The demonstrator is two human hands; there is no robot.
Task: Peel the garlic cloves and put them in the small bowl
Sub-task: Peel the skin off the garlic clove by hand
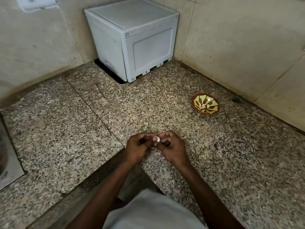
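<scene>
Both hands met over the near edge of the speckled granite desk, at the inner corner of its L-shape. Left hand and right hand were curled, fingertips pinching one garlic clove between them; the clove was pale, held above the desk, mostly hidden by the fingers, so how much skin was on it could not be told. Small bowl, brown with a yellow-green pattern, sat on the desk well apart from the hands, forward and to the right, near the right wall; nothing clearly seen inside it. Grey plastic box stood in the far corner against the walls. Metal sink edge at the far left.
</scene>
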